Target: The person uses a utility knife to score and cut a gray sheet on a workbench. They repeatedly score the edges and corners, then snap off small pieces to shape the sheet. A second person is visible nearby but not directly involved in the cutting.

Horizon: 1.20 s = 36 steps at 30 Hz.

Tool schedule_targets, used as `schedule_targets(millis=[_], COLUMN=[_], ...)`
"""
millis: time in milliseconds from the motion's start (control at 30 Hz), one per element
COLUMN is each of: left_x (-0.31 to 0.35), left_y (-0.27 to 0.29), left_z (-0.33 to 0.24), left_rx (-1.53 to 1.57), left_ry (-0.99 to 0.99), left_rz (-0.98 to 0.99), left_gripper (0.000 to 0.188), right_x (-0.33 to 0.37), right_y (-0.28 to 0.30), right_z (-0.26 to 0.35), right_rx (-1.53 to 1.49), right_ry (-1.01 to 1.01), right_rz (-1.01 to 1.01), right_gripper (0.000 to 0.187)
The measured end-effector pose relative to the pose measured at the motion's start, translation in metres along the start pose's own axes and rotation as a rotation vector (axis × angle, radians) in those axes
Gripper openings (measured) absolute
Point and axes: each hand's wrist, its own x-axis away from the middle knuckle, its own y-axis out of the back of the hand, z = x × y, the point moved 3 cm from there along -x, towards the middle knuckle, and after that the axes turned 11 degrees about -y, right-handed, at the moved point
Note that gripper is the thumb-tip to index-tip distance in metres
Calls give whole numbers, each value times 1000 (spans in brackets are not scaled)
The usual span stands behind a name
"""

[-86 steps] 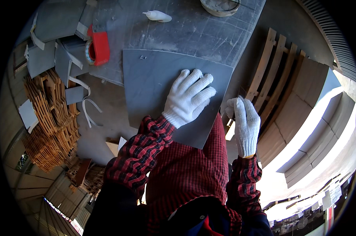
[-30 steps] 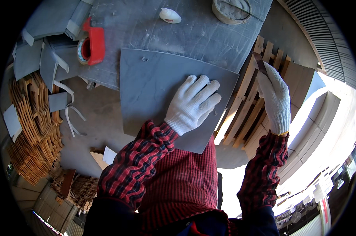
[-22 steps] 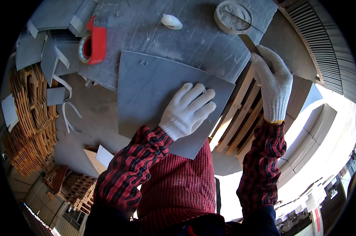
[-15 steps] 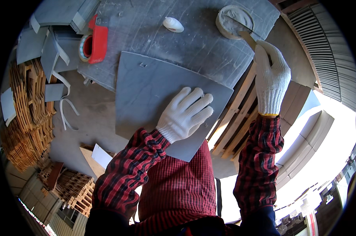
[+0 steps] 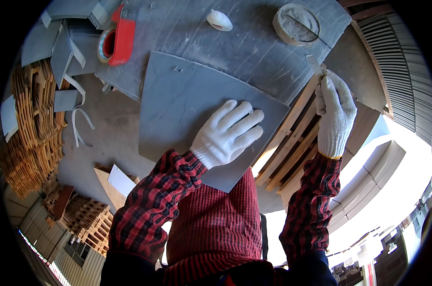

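The gray panel (image 5: 178, 102) lies over the near edge of the table (image 5: 254, 52), its upper part on the tabletop and its lowest corner reaching, at six o'clock, over the person's red checked clothing. Taken from the panel's middle, the gloved left hand (image 5: 227, 134) rests just off centre toward five o'clock, flat on the surface with fingers spread, gripping nothing. The gloved right hand (image 5: 336, 102) is raised at three o'clock, its fingers and thumb pinched on a thin flat blade (image 5: 314, 64) (any handle is hidden inside the glove). The blade points toward eleven o'clock, apart from both the panel and the tub (image 5: 285, 39) of gray paste (image 5: 297, 28).

That tub sits between one and two o'clock, a thin dark rod (image 5: 321, 39) lying across it. A white bottle (image 5: 220, 20) lies at twelve, a red tape dispenser (image 5: 123, 42) stands at ten, and a wooden pallet (image 5: 289, 143) shows at four.

The step in hand looks like steadying the panel while the blade is held at the ready. The next move seems to call for firm left-hand pressure and a controlled blade angle, clear of the gloved fingers.
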Motion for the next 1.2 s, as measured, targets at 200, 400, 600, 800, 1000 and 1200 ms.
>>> schedule_targets(millis=[200, 400, 600, 800, 1000, 1200], left_x=[12, 17, 19, 20, 19, 19], left_y=[-12, -17, -21, -22, -20, -21], left_z=[0, 0, -1, 0, 0, 1], left_rx=[-65, -78, -88, -79, -80, -78], left_ry=[-24, -23, -19, -16, -13, -14], left_rz=[-101, -54, -28, -29, -23, -25], left_gripper=[35, 41, 41, 41, 40, 41], right_x=[19, 26, 27, 31, 30, 30], right_y=[14, 13, 11, 7, 7, 7], right_z=[-44, -54, -51, -48, -47, -47], right_rx=[126, 180, 265, 359, 380, 388], right_ry=[-165, -141, -95, 1, 51, 83], right_rz=[159, 172, 176, 155, 163, 164], right_gripper=[22, 21, 21, 21, 21, 21])
